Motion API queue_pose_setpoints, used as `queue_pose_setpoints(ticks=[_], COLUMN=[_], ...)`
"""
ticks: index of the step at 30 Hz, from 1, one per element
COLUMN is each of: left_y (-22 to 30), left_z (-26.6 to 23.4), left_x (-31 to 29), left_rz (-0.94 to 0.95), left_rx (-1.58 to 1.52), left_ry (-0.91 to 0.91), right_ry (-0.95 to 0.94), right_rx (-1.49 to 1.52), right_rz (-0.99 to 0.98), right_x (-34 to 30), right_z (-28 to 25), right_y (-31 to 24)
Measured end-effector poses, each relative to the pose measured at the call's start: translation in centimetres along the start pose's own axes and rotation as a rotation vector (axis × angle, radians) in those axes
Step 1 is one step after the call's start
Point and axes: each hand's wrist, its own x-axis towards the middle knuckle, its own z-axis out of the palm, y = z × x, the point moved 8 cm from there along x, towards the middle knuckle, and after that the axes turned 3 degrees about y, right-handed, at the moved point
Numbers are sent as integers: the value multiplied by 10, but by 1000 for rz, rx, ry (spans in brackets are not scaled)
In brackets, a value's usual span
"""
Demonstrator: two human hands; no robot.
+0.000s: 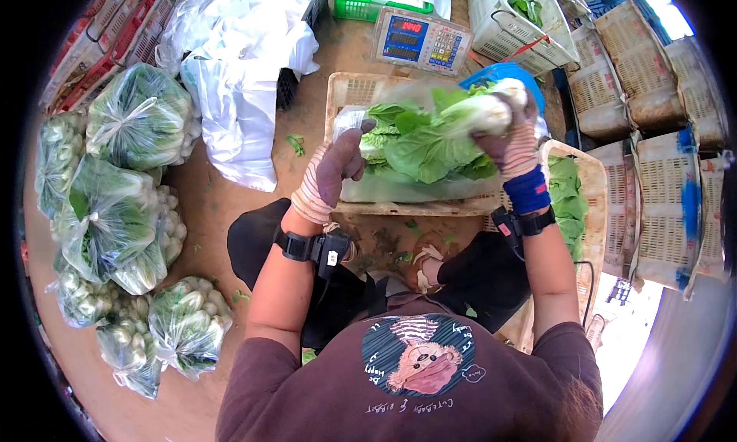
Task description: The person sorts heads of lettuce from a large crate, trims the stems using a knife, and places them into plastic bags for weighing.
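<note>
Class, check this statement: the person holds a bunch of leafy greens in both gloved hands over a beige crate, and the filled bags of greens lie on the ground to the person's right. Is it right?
Not quite. The head view shows the filled bags of greens on the person's left, not right. The rest stands: left hand and right hand, both gloved, hold the leafy greens over the beige crate.

Green-and-white cabbage (441, 131) — striped pink-and-white gloves (326, 177), blue cuff (527, 190), beige crate (349, 89)

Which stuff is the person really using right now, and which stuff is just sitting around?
In use:
- leafy cabbage, gripped by the right hand
- clear plastic bag, held at its edge by the left hand
- tan crate under them

Sitting around:
- filled bags of greens on the left
- weighing scale
- white plastic bags
- stacked baskets on the right
</note>
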Motion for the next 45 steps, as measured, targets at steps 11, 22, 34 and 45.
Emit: queue_pose_setpoints(ticks=[11,22,34,45], left_y=[19,17,10,26], left_z=[11,8,-6,14], left_x=[-13,-13,-17,-8], left_rz=[116,91,-25,207], left_rx=[86,-15,-86,-102], left_ry=[-100,-120,-43,-78], right_ry=[-815,-1375,-1230,-1101], right_rx=[-288,-149,1484,-120], right_rz=[-325,-392,1151,-285], right_x=[-71,-119,-152,-88], right_z=[142,303,278,243], right_y=[-109,-83,-103,-87])
